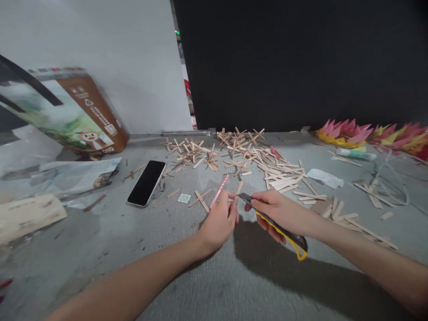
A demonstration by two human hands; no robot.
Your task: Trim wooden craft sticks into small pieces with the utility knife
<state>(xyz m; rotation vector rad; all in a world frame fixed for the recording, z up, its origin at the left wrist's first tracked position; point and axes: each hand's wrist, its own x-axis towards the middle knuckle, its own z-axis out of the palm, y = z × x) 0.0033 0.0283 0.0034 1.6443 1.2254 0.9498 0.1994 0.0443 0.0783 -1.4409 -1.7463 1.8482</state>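
Observation:
My left hand (221,220) is closed around a short wooden stick (239,188), whose upper end sticks up past the fingertips. A pink-and-white striped stick (220,191) slants up at the same hand, partly hidden by its fingers. My right hand (276,211) grips a black and yellow utility knife (284,232). Its blade end points left and lies close beside or against the wooden stick; contact is unclear. Crossed wooden sticks (201,201) lie just left of my left hand.
A phone (146,183) lies on the grey table (160,276) at left, near a brown printed bag (90,116). Loose sticks (284,176) and crossed pieces spread behind the hands. Pink-and-yellow paper pieces (346,133), a glue tube (356,154) and a cable (406,187) are at right.

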